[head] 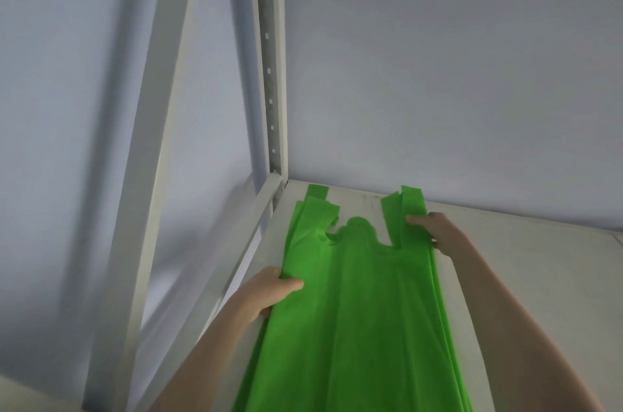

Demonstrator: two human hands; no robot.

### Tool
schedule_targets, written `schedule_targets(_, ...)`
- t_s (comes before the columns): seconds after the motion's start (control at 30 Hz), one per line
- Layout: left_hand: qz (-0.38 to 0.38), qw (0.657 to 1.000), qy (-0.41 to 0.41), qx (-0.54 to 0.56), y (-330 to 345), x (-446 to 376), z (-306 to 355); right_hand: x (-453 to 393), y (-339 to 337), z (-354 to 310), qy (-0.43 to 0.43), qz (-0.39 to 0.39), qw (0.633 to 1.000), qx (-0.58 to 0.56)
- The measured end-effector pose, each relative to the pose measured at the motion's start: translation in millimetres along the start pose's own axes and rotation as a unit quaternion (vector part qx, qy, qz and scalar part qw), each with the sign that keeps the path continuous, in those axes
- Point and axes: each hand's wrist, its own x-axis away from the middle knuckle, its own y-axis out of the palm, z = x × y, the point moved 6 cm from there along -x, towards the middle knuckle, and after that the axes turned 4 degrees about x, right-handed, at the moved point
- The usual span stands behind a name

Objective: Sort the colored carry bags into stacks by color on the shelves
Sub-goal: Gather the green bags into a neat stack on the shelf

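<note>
Left hand [269, 293] and right hand [438, 233] pinch the green bags [364, 303] on the shelf [526, 263] at 9 and 2 o'clock; next, square the edges.

Both bare forearms reach forward and up, converging slightly. The left hand [269, 293] grips with its thumb on top and fingers curled underneath. The right hand [435, 233] lies farther forward, its fingers bent and pinching, wrist angled inward.
</note>
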Motion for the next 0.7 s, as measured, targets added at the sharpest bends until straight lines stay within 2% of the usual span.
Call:
schedule_targets(0.1,0.010,1.000,0.019,0.013,1.0,-3.6,0.2,2.6,2.9,-7.3,-0.027,0.031,0.999,-0.006)
schedule_targets(0.27,0.027,0.999,0.023,0.023,0.9,-6.7,-6.4,7.1,-0.3,-9.5,-0.095,0.042,0.974,-0.203)
schedule_targets(0.33,0.026,0.999,0.025,0.031,0.7,-7.4,-7.8,10.1,-4.6,-7.8,-0.103,0.053,0.969,-0.219)
schedule_targets(0.4,0.023,0.999,0.025,0.040,1.2,-8.8,-9.8,9.2,-10.2,-3.3,-0.079,0.102,0.984,-0.124)
schedule_targets(0.47,0.027,0.999,0.022,0.042,2.4,-8.6,-9.7,9.4,-17.7,2.1,-0.027,0.163,0.985,0.054)
schedule_targets(0.5,0.032,0.998,0.022,0.041,2.6,-8.4,-9.4,10.6,-18.2,3.8,-0.007,0.160,0.980,0.122)
schedule_targets(0.6,0.053,0.997,0.030,0.044,2.6,-8.6,-7.5,16.3,-3.8,8.1,0.014,0.058,0.973,0.224)
schedule_targets(0.7,0.091,0.994,0.052,0.035,3.0,-8.6,-1.5,19.8,7.6,10.3,0.012,0.009,0.964,0.264)
